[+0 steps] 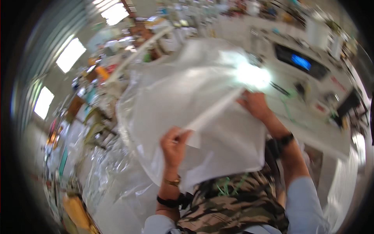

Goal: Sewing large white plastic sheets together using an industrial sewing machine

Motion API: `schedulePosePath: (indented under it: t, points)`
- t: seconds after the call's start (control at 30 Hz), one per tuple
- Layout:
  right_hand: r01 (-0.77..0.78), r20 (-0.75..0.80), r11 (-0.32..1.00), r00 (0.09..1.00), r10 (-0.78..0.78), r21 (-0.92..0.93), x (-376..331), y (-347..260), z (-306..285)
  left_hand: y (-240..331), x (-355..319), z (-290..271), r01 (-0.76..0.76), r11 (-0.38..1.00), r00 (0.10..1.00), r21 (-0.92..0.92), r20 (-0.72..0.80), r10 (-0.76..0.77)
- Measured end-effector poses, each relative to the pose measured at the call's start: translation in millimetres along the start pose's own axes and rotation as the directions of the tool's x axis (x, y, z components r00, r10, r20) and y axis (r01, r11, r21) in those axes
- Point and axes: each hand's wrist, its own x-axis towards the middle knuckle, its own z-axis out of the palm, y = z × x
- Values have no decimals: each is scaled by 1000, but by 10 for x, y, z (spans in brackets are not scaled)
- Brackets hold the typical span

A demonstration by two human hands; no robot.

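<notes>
Head view: white sheet [163,99]; broad, glossy, creased.

the view looks from the wearer's head, through the left of two side-by-side wide lenses, down and forward over the camouflage cloth [233,210] at the lower edge. it sits close above the white sheet [163,97], which takes the middle; the desk [315,134] spreads to the right, and farther off the windows [71,55] lean at upper left. the round lens darkens the corners and bends straight edges toward the rim.
</notes>
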Motion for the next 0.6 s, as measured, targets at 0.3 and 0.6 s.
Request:
schedulePosePath:
  t: [0.3,0.6]
  points:
    - [-354,105,714,924,369,604,-523,301,-259,-25,243,432,-67,998,995,-14,76,68]
    - [-165,64,70,689,721,984,-989,-514,-42,-11,214,308,-41,993,994,-107,101,52]
